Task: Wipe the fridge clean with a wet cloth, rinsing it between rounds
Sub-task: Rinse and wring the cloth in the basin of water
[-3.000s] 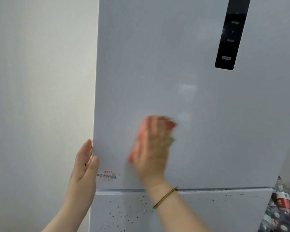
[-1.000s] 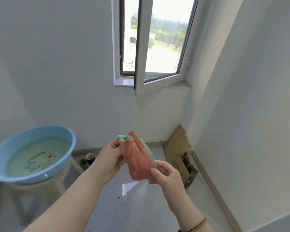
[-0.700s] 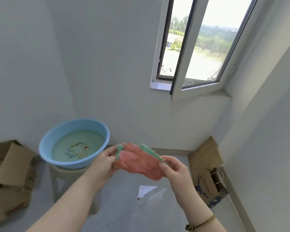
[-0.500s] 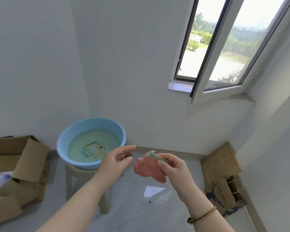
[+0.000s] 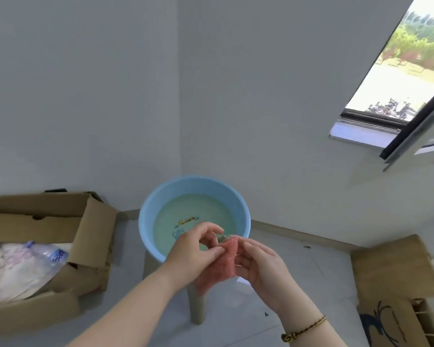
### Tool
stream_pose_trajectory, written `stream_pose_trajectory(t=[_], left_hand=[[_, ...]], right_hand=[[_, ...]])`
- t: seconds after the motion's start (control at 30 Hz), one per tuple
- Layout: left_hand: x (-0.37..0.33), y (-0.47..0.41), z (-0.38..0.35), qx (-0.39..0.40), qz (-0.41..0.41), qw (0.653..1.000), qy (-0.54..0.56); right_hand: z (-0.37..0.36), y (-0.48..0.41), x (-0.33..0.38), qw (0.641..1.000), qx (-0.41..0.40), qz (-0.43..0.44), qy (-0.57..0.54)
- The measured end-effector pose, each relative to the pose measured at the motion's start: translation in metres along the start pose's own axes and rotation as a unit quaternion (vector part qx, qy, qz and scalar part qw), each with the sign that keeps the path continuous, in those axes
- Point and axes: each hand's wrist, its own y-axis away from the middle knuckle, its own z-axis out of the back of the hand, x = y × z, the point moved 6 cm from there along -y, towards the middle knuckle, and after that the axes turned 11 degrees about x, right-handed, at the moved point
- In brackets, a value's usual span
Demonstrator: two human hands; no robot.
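A pink cloth (image 5: 221,265) with a green scalloped edge hangs between my two hands, just in front of a light blue basin (image 5: 145,216). The basin holds greenish water and stands on a beige stool (image 5: 197,305). My left hand (image 5: 194,251) pinches the cloth's top edge with thumb and fingers. My right hand (image 5: 261,265) holds the cloth from the right side, thumb on top. The fridge is out of view.
An open cardboard box (image 5: 85,234) with a plastic water bottle (image 5: 42,256) and bagged items sits on the floor at left. Flattened cardboard and a paper bag (image 5: 398,319) lie at lower right. An open window (image 5: 411,96) is at upper right.
I have turned away from the fridge toward the basin, which now sits centred and close. Both hands again hold the cloth, now just at the basin's near rim.
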Motion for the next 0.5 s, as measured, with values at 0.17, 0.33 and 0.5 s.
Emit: stream_pose_trajectory(t=[0.17,0.33,0.5], left_hand=[[0.042,-0.022,0.017,0.032,0.05,0.998,0.008],[0.077,-0.054,0.034,0.012,0.089,0.996,-0.008],[0.113,-0.098,0.053,-0.057,0.142,0.988,0.017]], right_hand=[[0.0,-0.054,-0.02,0.998,0.006,-0.04,0.056],[0.008,-0.104,-0.024,0.992,-0.034,-0.052,0.107],[0.05,-0.161,-0.016,0.971,-0.094,-0.067,0.207]])
